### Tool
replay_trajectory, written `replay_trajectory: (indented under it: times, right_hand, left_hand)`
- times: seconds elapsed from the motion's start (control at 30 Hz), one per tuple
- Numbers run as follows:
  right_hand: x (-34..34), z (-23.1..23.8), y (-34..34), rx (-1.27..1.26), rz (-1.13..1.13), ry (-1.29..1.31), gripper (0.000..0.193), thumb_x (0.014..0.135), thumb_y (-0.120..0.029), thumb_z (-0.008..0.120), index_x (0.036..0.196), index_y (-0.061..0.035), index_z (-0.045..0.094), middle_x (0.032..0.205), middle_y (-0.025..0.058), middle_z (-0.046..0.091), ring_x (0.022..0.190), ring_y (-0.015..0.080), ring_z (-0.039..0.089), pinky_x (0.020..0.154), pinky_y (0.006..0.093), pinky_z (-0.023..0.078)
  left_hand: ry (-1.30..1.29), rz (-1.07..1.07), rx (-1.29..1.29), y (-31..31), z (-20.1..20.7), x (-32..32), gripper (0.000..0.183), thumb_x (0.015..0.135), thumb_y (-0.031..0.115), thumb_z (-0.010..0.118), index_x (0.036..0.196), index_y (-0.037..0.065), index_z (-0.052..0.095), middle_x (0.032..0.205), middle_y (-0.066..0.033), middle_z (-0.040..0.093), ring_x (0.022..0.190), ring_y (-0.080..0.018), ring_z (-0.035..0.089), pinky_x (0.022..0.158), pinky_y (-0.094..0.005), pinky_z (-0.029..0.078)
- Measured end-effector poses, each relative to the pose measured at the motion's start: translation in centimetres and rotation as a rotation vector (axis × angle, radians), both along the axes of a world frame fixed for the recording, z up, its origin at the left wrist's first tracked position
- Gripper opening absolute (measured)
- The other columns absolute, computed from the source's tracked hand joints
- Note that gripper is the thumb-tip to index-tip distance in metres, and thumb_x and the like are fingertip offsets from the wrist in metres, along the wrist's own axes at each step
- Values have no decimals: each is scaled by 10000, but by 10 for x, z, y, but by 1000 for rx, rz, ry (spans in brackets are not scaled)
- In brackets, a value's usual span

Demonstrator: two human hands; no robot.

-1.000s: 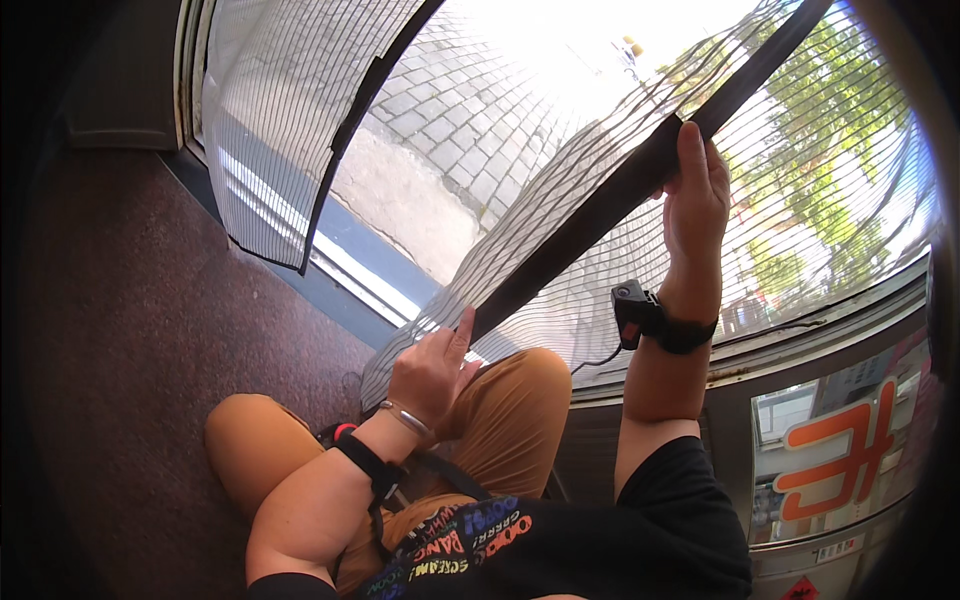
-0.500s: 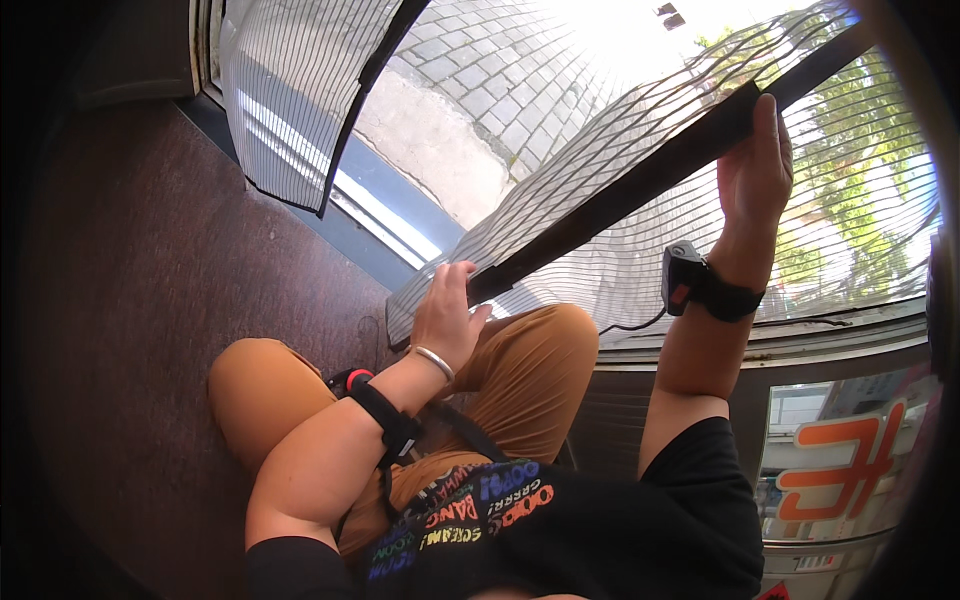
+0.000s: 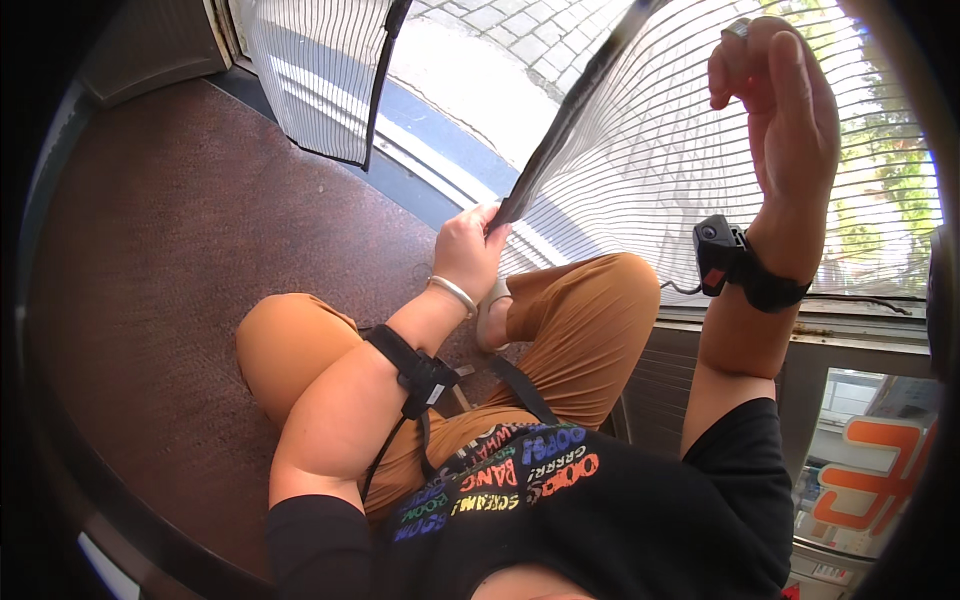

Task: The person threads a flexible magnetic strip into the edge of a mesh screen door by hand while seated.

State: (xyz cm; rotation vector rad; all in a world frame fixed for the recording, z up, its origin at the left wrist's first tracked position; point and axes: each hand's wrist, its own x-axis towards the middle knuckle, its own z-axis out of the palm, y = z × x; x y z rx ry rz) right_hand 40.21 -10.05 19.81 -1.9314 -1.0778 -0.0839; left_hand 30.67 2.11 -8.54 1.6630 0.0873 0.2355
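Left hand (image 3: 468, 248): pinching the lower end of the long black fabric strip (image 3: 567, 118)
Strip's axis: forward-right from this nearer hand
Right hand (image 3: 785, 110): half-curled, apart, right of strip

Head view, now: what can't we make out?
Head view: upper end of the dark border, cut off by the top edge.
Head view: the border's gripped stretch, hidden by the left hand.
Head view: top of the left mesh panel, cut off by the top edge.
Head view: right part of the orange sign, lost in the dark lens rim.
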Motion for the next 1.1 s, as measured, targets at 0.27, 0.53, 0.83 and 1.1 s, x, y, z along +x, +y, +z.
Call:
replay_trajectory:
  times: [0.27,0.53,0.83,1.1]
  right_hand:
    - [-25,-117,-7,-120,-158,336,193,890,-181,611,828,-3,565,664,4,551,604,70,498,537,221,422]
    - [-70,-213,-8,-599,60,448,219,841,-239,621,840,-20,605,716,150,622,682,298,610,630,375,478]
    - [-105,-329,-11,-876,128,431,222,809,-225,595,862,-13,634,830,194,654,821,360,628,746,430,493]
    - [-105,-349,-6,-882,171,398,208,799,-210,578,837,-14,634,841,206,653,839,368,630,763,442,495]
  left_hand:
    - [74,-93,-199,26,-7,0,213,913,189,600,993,-7,621,842,4,630,777,-41,535,671,-200,447]
    - [-87,-102,-476,49,-4,2,251,929,220,576,1044,-3,586,929,-16,640,823,-46,554,737,-180,451]
    - [-43,-68,-495,68,-7,-4,328,920,321,560,1026,15,612,988,-92,662,932,-158,620,882,-296,457]
    - [-19,-40,-485,79,-6,-11,299,911,300,575,1021,27,627,992,-85,666,951,-161,618,879,-299,462]
